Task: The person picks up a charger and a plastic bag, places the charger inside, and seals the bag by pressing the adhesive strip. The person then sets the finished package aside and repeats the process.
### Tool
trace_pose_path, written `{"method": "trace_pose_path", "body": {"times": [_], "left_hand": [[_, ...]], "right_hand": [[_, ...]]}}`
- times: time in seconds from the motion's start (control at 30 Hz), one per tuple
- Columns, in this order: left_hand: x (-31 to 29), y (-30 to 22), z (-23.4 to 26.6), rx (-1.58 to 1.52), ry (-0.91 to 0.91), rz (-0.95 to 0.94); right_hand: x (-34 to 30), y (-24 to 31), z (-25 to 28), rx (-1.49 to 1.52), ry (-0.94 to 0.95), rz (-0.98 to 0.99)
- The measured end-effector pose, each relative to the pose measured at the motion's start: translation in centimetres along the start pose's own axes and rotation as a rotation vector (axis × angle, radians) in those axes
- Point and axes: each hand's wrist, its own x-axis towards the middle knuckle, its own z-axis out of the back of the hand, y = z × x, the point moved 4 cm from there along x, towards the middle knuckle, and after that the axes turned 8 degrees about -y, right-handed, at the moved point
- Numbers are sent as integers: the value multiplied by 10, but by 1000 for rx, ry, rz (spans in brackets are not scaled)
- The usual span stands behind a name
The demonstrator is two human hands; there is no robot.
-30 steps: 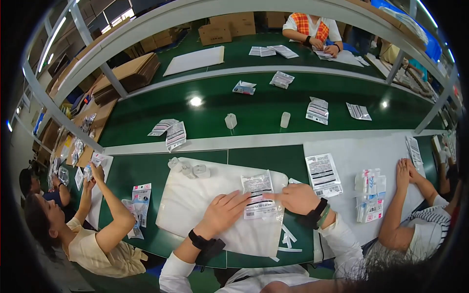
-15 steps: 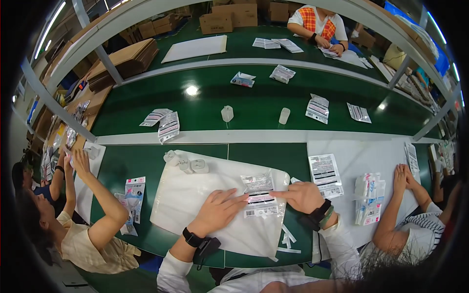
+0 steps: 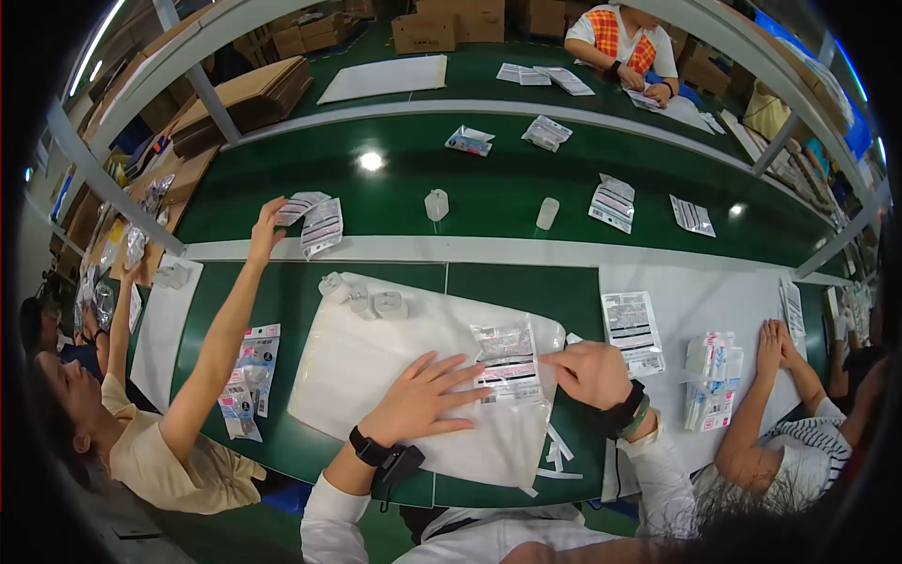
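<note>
A silver-and-white printed pouch (image 3: pixel 508 362) lies flat on a white sheet (image 3: pixel 376 376) in front of me. My left hand (image 3: pixel 423 397) rests palm down with fingers spread, its fingertips at the pouch's left side. At the pouch's right edge is my right hand (image 3: pixel 594 378), index finger stretched out toward it and the other fingers curled under. I see nothing held in either hand. Several white plastic blocks, apparently plug adapters (image 3: pixel 388 305), stand at the sheet's far left corner.
A green belt (image 3: pixel 376 221) beyond a pale rail carries pouches and two white blocks. At left, a co-worker's hand (image 3: pixel 268 226) touches pouches there. Packs lie left (image 3: pixel 252 376) and right (image 3: pixel 711 381); another person's hands (image 3: pixel 772 346) rest at far right. White strips (image 3: pixel 558 456) lie near my right forearm.
My left fingers have spread and lie flatter beside the pouch. My right index finger has moved off its face to the right edge. The left co-worker's arm has reached out to the belt.
</note>
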Motion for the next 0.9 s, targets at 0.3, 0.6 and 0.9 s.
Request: {"method": "trace_pose_path", "body": {"times": [0.3,0.6,0.9], "left_hand": [[1,2,-4,84,-35,-52],[-2,2,-8,102,-82,-57],[-5,2,-9,59,-59,-46]], "right_hand": [[12,87,-42,13,-31,186],[0,91,-54,13,67,58],[-5,95,-54,-93,2,111]]}}
